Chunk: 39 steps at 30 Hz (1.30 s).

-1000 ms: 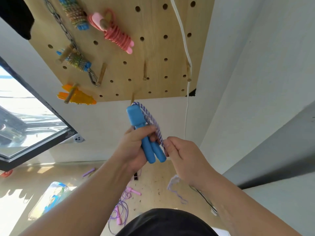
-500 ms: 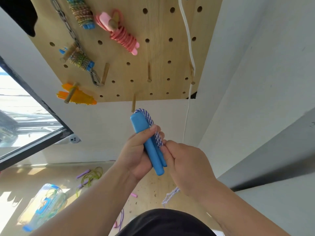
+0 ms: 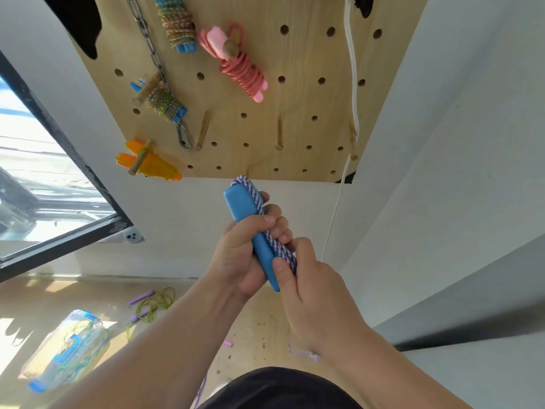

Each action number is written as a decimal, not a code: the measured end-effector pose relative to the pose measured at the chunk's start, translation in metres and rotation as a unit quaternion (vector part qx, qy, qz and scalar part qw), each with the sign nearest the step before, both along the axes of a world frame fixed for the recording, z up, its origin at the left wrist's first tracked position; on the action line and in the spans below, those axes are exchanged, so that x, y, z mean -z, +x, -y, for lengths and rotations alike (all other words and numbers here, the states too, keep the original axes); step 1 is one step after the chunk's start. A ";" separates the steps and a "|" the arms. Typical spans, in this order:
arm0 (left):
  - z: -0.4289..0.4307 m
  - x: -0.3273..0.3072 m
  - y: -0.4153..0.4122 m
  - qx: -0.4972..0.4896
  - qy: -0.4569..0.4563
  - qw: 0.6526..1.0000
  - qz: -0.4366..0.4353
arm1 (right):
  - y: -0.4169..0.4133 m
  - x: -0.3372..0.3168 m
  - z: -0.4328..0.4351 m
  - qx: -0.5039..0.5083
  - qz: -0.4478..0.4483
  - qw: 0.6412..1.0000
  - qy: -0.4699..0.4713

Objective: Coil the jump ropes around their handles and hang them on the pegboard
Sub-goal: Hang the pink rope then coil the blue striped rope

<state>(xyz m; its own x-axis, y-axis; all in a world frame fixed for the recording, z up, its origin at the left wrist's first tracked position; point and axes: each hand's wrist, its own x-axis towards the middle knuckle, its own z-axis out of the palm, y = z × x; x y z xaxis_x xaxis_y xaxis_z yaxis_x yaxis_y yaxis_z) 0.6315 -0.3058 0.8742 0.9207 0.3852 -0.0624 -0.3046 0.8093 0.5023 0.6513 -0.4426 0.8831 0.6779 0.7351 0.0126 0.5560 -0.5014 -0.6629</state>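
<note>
Both hands work just below the bottom edge of the pegboard [image 3: 295, 119], close in front of the person's chest. The left hand [image 3: 239, 255] is wrapped tight around the paired blue handles [image 3: 240, 202], thumb across the front, holding them upright with their tops almost at the pegboard's lower edge. The right hand [image 3: 306, 278] pinches the purple-and-white rope [image 3: 274, 243] against the handles' lower half, thumb pressing on the blue plastic, fingers closed over the strand. Only a loop or two lies on the handles; the rest of the rope trails down below the right wrist, blurred, toward the floor well under the pegboard. Risk one: the first turns look loose and run lengthwise, so if the right hand lets tension off while reaching round, they may slide off the handle ends. Risk two: the two handles may scissor apart if the left grip relaxes. Risk three: the slack tail could catch on the loose ropes lying on the floor [image 3: 153, 302] below the pegboard and jerk the coil. On the pegboard, a pink coil [image 3: 244, 72], an orange one [image 3: 153, 163] and two beaded ones already hang; the bare pegs [image 3: 278, 134] along its lower rows are short, so a fat or slack bundle may slip off.
</note>
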 end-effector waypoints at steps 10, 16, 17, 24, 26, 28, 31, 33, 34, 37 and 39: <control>0.002 -0.005 0.000 -0.104 0.101 0.983 -0.115 | 0.025 -0.002 -0.025 0.022 0.014 0.998 -0.057; 0.000 -0.001 -0.008 -0.085 0.101 0.982 -0.136 | 0.031 0.008 -0.030 0.029 0.032 0.999 -0.029; 0.000 -0.001 -0.008 -0.084 0.092 0.982 -0.142 | 0.032 0.009 -0.031 0.029 0.035 0.999 -0.030; -0.018 0.009 -0.029 -0.150 0.255 0.916 -0.272 | 0.052 0.016 -0.023 0.009 0.040 0.995 -0.096; -0.036 0.010 -0.041 -0.193 0.558 0.754 -0.289 | 0.062 0.022 -0.016 -0.006 0.029 0.991 -0.130; -0.047 0.009 -0.045 -0.139 0.816 0.510 -0.235 | 0.068 0.026 -0.013 -0.037 0.009 0.987 -0.153; -0.045 0.009 -0.030 0.011 0.954 0.231 -0.192 | 0.069 0.030 -0.014 -0.095 -0.023 0.983 -0.156; -0.038 0.010 -0.019 0.068 0.959 0.187 -0.200 | 0.069 0.032 -0.012 -0.110 -0.026 0.982 -0.150; -0.034 0.011 -0.016 0.082 0.955 0.190 -0.211 | 0.070 0.034 -0.010 -0.110 -0.022 0.982 -0.149; -0.025 0.011 -0.009 0.114 0.948 0.183 -0.236 | 0.074 0.041 -0.002 -0.104 0.031 0.979 -0.170; -0.020 0.014 -0.005 0.139 0.941 0.179 -0.252 | 0.072 0.047 0.003 -0.119 0.095 0.972 -0.178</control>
